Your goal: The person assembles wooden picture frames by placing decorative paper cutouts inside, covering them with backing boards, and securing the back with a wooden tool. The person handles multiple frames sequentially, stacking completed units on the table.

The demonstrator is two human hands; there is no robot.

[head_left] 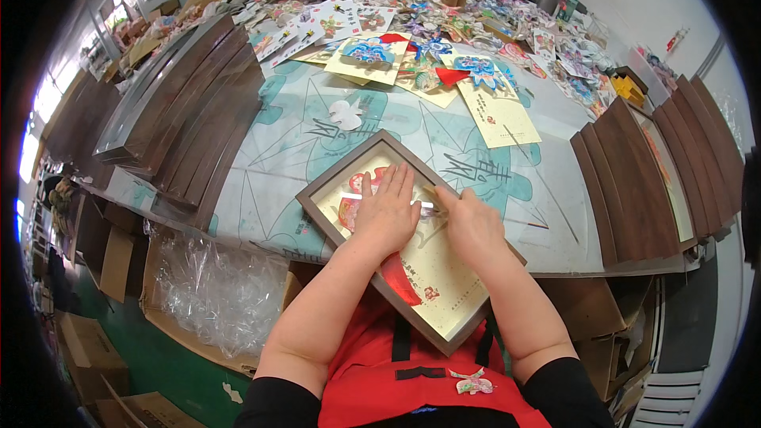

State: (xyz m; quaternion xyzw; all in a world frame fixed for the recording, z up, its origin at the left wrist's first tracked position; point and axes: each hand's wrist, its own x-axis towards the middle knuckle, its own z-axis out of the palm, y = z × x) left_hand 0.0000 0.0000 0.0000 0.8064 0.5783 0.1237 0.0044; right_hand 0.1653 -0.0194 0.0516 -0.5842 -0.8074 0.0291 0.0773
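Note:
A brown box frame (349, 148) lies turned at an angle on the table's near edge, one corner toward my body. Inside it is a cream card (456, 289) with red and pink paper figures (349, 212) and a red tassel (400, 280). My left hand (388, 218) presses flat on the card, fingers stretched out over the figures. My right hand (474, 226) is closed near the frame's right side, beside the left fingertips. What it grips is hidden by its fingers. A white strip (426, 208) shows between the two hands.
Dark brown frames (186, 111) stand stacked at left, more frames (630, 182) at right. Cream cards with blue cut-outs (499, 115) and a white cut-out (345, 114) lie ahead. Heaped paper pieces fill the table's back. Below left is a carton of clear plastic (214, 285).

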